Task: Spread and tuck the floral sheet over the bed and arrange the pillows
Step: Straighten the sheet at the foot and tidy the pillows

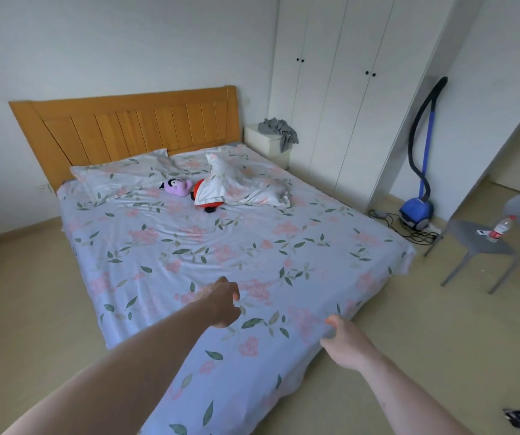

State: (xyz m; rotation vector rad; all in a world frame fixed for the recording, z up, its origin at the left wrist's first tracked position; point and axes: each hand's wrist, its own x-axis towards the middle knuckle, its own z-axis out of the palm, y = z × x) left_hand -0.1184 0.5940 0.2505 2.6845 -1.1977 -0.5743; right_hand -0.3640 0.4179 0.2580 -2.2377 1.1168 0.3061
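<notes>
Both forearms reach up from the bottom of the frame over the foot corner of the bed point(64, 221). Left hand point(222, 304), centre frame, has its fingers curled down into the floral sheet point(189, 255) and seems to pinch a fold, though the fingertips are partly hidden. Right hand point(345, 345), lower right, curls its grip on the sheet right at the mattress edge, where the cloth drops toward the floor.

Sheet runs lengthwise away from both hands, toward the headboard point(126, 120) at upper left. It covers the mattress but is rippled mid-bed. Right hand is nearer the hanging edge, so the tuck there is likely its job.

Pillows at the far end: one point(117, 177) lies flat by the headboard, the other point(240, 183) is crumpled and lies on a red plush point(210, 205), with a purple plush point(177, 186) just beside. Both are well out of reach from here.

Right of the bed: nightstand point(268, 146), vacuum point(415, 208), grey chair point(478, 243) carrying a bottle point(500, 229).
</notes>
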